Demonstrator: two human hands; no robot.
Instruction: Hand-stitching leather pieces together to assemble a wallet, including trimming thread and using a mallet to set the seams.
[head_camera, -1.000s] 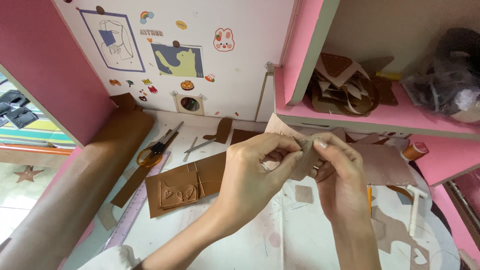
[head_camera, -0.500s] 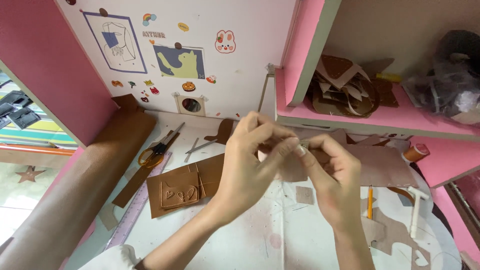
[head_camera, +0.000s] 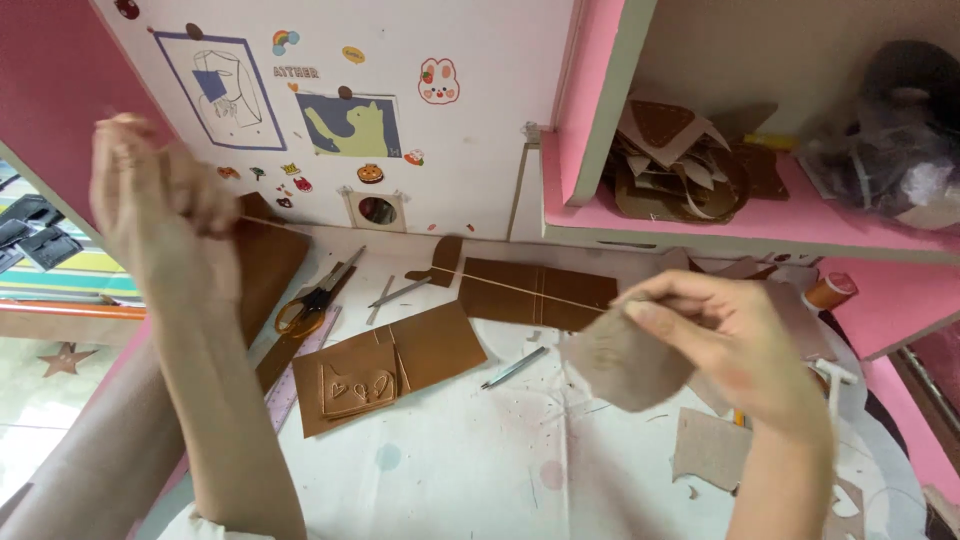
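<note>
My right hand (head_camera: 735, 345) pinches a small tan leather piece (head_camera: 625, 362) above the white table. A thin pale thread (head_camera: 480, 278) runs taut from that piece up and left to my left hand (head_camera: 160, 215), which is raised high at the left with its fingers closed on the thread's end. A needle cannot be made out. Below the thread lie a folded brown leather piece with stamped shapes (head_camera: 385, 368) and a darker brown rectangle (head_camera: 535, 293).
Orange-handled scissors (head_camera: 310, 302), metal tools (head_camera: 515, 368) and a ruler lie on the table (head_camera: 450, 470). A roll of brown leather (head_camera: 265, 255) leans at the left. A pink shelf (head_camera: 740, 215) holds leather scraps. An orange thread spool (head_camera: 830, 290) stands at the right.
My left hand has swung from beside the right hand far up and to the left, drawing the thread out long and taut. The right hand stays put with the leather piece.
</note>
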